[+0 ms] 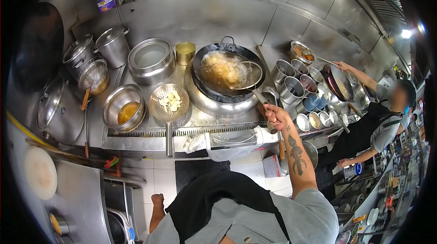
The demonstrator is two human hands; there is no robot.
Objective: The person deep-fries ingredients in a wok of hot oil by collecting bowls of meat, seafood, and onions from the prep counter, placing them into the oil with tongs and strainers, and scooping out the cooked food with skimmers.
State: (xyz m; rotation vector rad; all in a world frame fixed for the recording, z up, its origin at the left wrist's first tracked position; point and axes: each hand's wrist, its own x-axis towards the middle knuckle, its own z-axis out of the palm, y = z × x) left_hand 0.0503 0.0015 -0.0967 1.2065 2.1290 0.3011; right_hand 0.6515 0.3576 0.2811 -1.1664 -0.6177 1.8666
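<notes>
My right hand (276, 116) is closed on the handle of a wire strainer (251, 75), whose round head rests at the right side of a black wok (214, 90). Bubbling oil with golden food (223, 68) fills the wok. My left hand (157, 198) hangs low beside my body, away from the counter; its fingers look curled, and whether they hold anything is not clear. Left of the wok, a perforated ladle (169, 103) holds pale pieces (172, 100), its handle pointing toward me.
A steel bowl with yellow liquid (128, 113), a large pot (151, 57) and lidded pots (111, 46) stand left. Several steel containers (292, 90) stand right of the wok. Farther right, a co-worker (364, 130) reaches to a ladle handle. White cloths (232, 153) hang at the front edge.
</notes>
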